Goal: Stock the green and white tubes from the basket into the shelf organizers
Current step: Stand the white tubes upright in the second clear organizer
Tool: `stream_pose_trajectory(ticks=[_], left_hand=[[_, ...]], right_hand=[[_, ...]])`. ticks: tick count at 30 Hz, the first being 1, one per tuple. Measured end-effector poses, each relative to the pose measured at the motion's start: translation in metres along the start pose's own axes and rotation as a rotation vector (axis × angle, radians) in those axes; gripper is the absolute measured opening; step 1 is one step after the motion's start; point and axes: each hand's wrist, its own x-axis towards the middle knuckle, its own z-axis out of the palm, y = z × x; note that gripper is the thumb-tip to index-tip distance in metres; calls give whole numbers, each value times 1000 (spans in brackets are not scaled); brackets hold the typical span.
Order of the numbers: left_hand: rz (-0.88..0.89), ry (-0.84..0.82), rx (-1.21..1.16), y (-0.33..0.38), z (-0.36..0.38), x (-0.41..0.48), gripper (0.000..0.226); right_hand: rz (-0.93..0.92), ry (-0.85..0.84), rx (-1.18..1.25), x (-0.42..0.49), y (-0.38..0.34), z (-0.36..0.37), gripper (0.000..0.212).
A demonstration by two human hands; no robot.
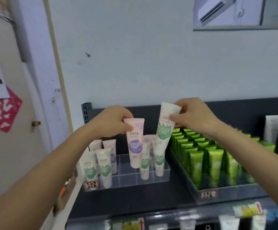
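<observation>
My right hand (193, 116) pinches the flat top end of a green and white tube (164, 136), held upright and slightly tilted above the clear shelf organizer (131, 175). My left hand (114, 121) pinches the top of a pink and purple tube (135, 143) over the organizer's middle compartments. Several green and white tubes (106, 168) stand in the organizer's left and right compartments, with purple ones behind at the left. The basket is out of view.
A tray of bright green tubes (206, 161) fills the dark shelf (135, 200) to the right, with white tubes (273, 130) beyond it. A lower shelf with more products runs along the bottom. A door (10, 146) with a red decoration stands at the left.
</observation>
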Motion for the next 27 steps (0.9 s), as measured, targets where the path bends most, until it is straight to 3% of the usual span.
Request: stream_pose_trajectory(ticks=[7, 14, 20, 27], left_hand=[[-84, 92, -52, -63, 8, 2, 8], [-113, 207, -35, -82, 37, 35, 10], [-214, 49, 34, -107, 69, 64, 8], [-237, -148, 272, -124, 96, 69, 9]], right_hand=[[-76, -1, -84, 49, -17, 59, 8], [-54, 28, -21, 71, -11, 67, 7], [-39, -19, -30, 77, -2, 66, 8], [-51, -93, -54, 71, 7, 75, 8]])
